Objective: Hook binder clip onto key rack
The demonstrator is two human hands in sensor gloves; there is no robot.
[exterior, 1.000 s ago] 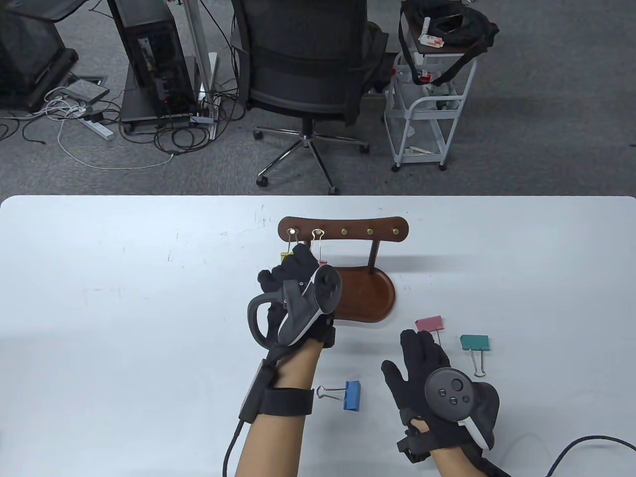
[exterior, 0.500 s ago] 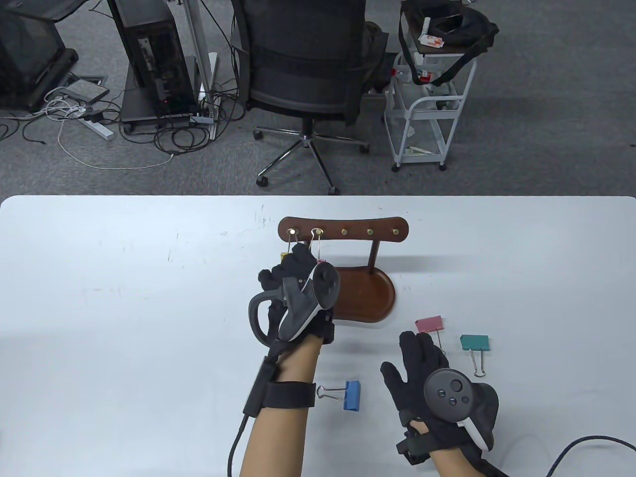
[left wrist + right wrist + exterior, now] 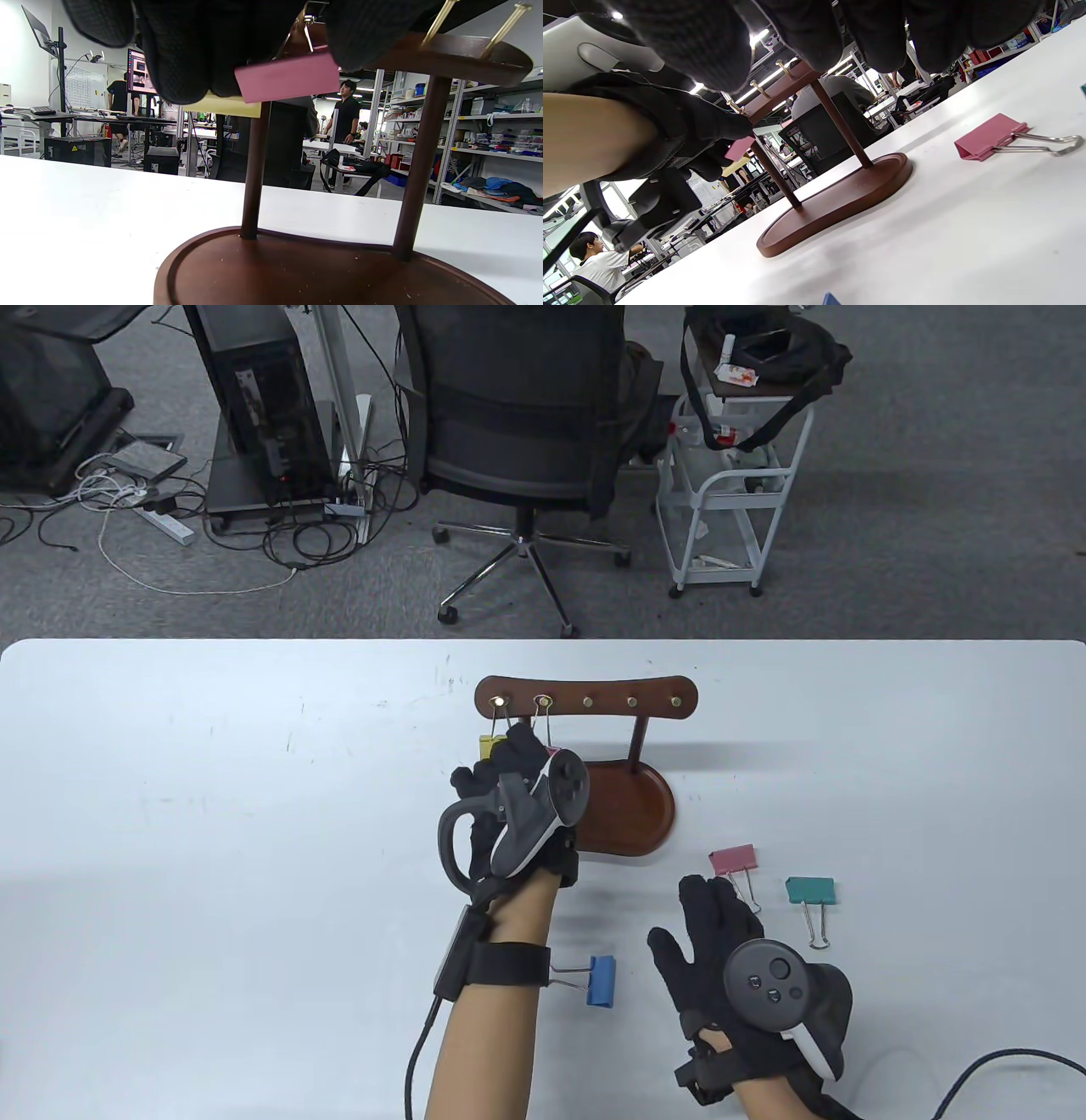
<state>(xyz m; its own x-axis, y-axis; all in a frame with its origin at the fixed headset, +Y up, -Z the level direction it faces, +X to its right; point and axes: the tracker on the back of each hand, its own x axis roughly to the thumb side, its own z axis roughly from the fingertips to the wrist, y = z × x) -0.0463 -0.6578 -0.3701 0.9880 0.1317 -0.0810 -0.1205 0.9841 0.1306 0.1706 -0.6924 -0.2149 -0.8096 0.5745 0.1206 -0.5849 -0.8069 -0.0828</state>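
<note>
The wooden key rack (image 3: 585, 702) is standing mid-table (image 3: 212, 814) on its oval base (image 3: 628, 814), and the left hand (image 3: 509, 806) is hovering at its left end, where a yellow binder clip (image 3: 488, 746) is hanging from the first brass peg (image 3: 502, 701) and a pink binder clip (image 3: 288, 76) is hanging by its wire loop from the second peg (image 3: 543, 701). In the left wrist view the gloved fingers (image 3: 191, 51) are sitting right against that pink clip's body, though whether they are pinching it or only touching it I cannot tell. The step in hand looks like letting go, so the fingers should be opening gently and drawing straight back toward the person, leaving the loop seated behind the peg's head and not brushing the yellow clip beside it. The right hand (image 3: 747, 967) is lying open and flat, gripping nothing, its fingertips just beside a second pink clip (image 3: 733, 859) on the table; a teal clip (image 3: 810, 890) is lying further right and a blue clip (image 3: 601, 981) near the left forearm, so three pegs and three clips are waiting. Against the frames a second and half a second ago, the left hand is sitting slightly lower and more to the right, its wrist strap now covering the blue clip's wire handles, and more of the yellow clip is showing; the right hand is barely shifting.
</note>
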